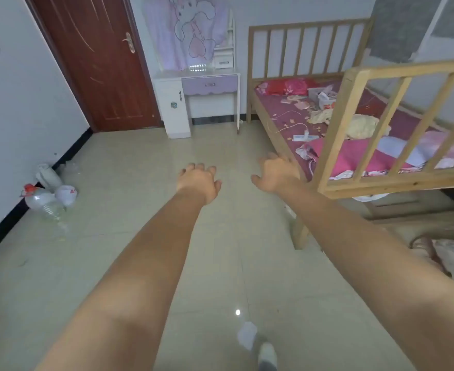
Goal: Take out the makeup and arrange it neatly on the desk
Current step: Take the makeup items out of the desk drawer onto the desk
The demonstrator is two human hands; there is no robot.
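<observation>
Both bare forearms stretched out over the pale tiled floor, the left hand and right hand loosely spread, holding nothing. No makeup showed; it probably sat inside the white dressing desk with a lilac drawer by the far wall. Approach seemed under way; next came reaching that drawer, beside the wooden-railed bed

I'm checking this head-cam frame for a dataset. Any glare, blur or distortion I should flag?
Head view: wide-angle bending bows the bed rail and stretches the forearms; a small glare spot sits on the floor; the feet at the bottom edge are motion-blurred; the left hand, right hand and dresser look soft; daylight is even.
</observation>
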